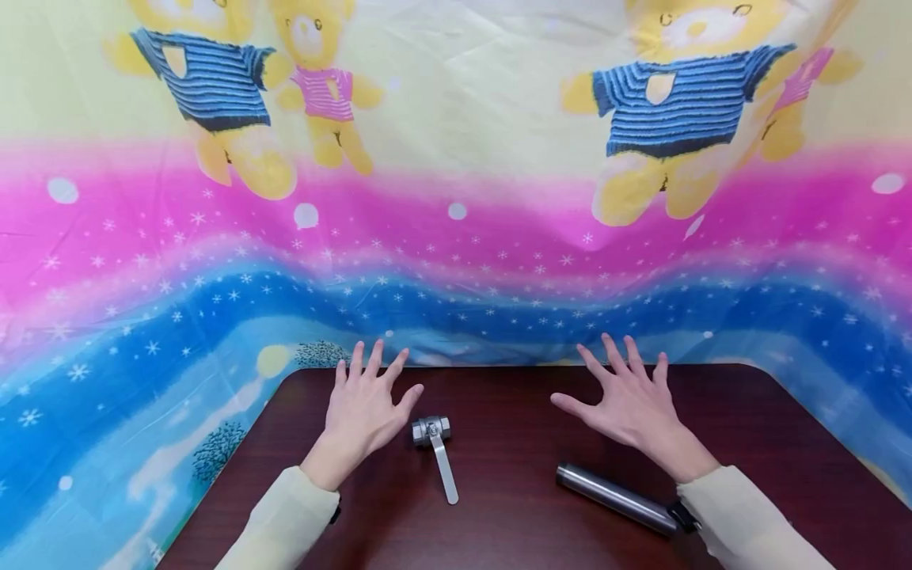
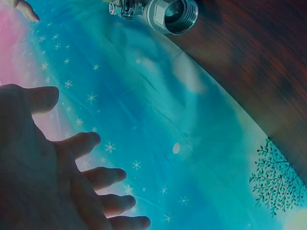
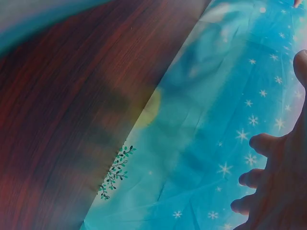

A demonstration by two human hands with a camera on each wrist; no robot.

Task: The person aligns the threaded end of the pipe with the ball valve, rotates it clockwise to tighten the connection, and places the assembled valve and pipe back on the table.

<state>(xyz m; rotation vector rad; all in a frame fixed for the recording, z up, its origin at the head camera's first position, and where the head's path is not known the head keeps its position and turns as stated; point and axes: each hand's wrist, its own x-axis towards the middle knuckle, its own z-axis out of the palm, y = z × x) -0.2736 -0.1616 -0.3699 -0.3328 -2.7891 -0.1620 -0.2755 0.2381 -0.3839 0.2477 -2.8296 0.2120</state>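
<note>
A metal ball valve [image 1: 431, 431] with a long flat lever handle lies on the dark wooden table, its lever toward the near side. Just left of it, my left hand [image 1: 365, 412] is held with fingers spread and holds nothing. In the left wrist view the valve [image 2: 171, 15] shows its threaded opening, beyond the spread left hand [image 2: 53, 167]. My right hand [image 1: 634, 400] is likewise spread and holds nothing. Below it a smooth metal pipe [image 1: 616, 499] lies slantwise, its near end close to the right wrist. The right wrist view shows part of the right hand [image 3: 278, 172].
The brown table [image 1: 492, 404] has rounded far corners. Behind it and along its sides hangs a printed cloth [image 1: 456, 261] with bears and snowflakes. Light sleeves and dark wrist straps cover both wrists.
</note>
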